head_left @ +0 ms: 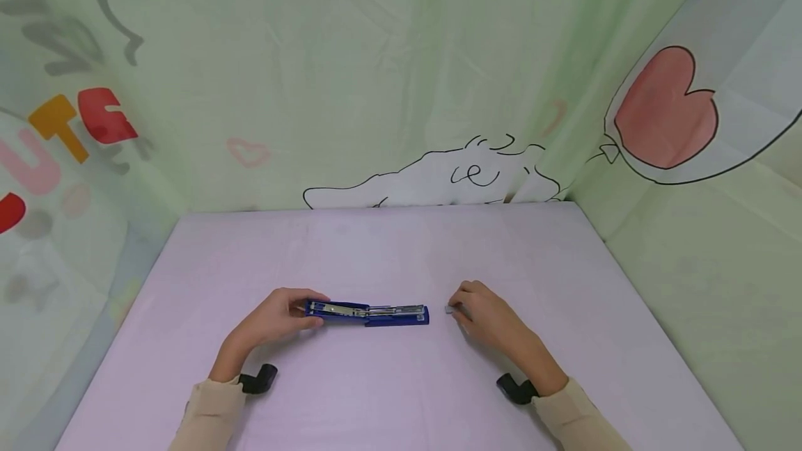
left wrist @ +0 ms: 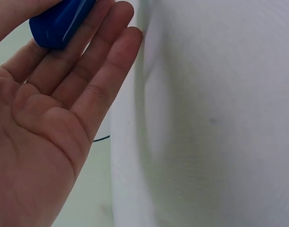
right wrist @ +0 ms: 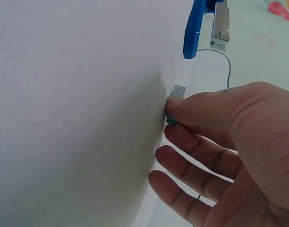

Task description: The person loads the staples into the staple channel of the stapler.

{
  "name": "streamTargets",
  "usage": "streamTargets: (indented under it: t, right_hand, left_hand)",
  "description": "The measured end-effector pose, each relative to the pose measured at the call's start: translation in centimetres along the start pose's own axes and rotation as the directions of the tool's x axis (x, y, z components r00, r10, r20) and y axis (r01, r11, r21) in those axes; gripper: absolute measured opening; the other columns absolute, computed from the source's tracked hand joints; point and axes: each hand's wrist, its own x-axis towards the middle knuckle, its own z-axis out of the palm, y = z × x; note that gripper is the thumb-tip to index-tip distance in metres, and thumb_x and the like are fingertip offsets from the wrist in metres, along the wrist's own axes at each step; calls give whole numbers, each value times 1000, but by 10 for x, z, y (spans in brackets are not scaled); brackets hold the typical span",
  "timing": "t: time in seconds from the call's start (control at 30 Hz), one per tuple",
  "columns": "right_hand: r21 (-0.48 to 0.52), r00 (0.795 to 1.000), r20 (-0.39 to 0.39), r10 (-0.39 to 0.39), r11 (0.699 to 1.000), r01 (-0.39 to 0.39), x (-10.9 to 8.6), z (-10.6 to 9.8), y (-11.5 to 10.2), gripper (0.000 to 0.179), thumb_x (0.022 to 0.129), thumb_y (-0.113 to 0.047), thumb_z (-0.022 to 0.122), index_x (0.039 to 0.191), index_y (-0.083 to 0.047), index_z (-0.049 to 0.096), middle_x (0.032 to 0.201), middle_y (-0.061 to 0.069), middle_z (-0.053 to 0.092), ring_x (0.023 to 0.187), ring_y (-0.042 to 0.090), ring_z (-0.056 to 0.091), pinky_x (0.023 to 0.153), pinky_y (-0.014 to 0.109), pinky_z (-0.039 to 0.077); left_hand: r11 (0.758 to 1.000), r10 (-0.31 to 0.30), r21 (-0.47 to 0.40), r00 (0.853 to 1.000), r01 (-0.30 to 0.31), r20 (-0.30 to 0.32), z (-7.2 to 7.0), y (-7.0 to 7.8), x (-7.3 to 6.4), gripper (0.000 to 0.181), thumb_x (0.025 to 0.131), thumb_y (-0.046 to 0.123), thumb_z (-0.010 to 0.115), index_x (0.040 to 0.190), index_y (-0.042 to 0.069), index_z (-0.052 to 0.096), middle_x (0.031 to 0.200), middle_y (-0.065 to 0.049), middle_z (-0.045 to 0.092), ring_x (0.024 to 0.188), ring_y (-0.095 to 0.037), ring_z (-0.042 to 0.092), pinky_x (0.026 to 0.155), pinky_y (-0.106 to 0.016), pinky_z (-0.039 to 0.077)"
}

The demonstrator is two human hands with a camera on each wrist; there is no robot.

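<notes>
Blue in body, a stapler (head_left: 397, 321) is pinched at one end between the thumb and fingers of the left hand (head_left: 276, 315), its halves opened out lengthwise. By the right hand (head_left: 491, 315), a small grey piece (right wrist: 179, 90), perhaps metal though mostly hidden, is pinched between thumb and forefinger, the other fingers slightly spread. It is held near the stapler's free end, apart from it. The pale table (head_left: 351, 381) is backed by a green printed curtain (head_left: 351, 54).
</notes>
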Motion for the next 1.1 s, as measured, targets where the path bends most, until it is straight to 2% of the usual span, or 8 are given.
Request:
streamTargets:
  t: [0.37, 0.67, 0.93, 1.1]
  right_hand:
    - [28, 1000, -27, -12, 1000, 12, 1, -1, 1, 11, 92, -8, 81, 102, -7, 78, 100, 3, 72, 98, 19, 67, 88, 37, 60]
    - [67, 1000, -31, -1, 998, 3, 2, 0, 0, 14, 92, -7, 80, 105, -8, 75, 100, 2, 73, 97, 17, 67, 89, 38, 60]
    - [116, 994, -95, -51, 991, 62, 2, 2, -3, 16, 91, -6, 81, 105, -10, 74, 100, 0, 70, 96, 15, 66, 87, 35, 60]
    - [133, 994, -94, -54, 989, 66, 4, 2, -6, 16, 91, -6, 80, 106, -11, 74, 101, 0, 70, 97, 15, 66, 88, 36, 60]
  left_hand:
    - [997, 31, -70, 999, -29, 17, 1, -7, 3, 41, 94, 18, 82, 131, 3, 72, 124, -22, 75, 94, -8, 72, 81, -21, 57]
    - [993, 53, -106, 998, -50, 26, 5, -10, 4, 43, 95, 17, 81, 132, 0, 70, 124, -24, 75, 95, -6, 71, 81, -21, 57]
    - [992, 34, -119, 999, -30, 34, 9, -8, 7, 42, 94, 17, 81, 133, 5, 71, 129, -23, 73, 99, -9, 70, 83, -21, 57]
    - [992, 60, -108, 998, -58, 20, 11, -10, 9, 41, 94, 18, 82, 132, 8, 71, 129, -21, 73, 100, -9, 68, 84, -21, 55]
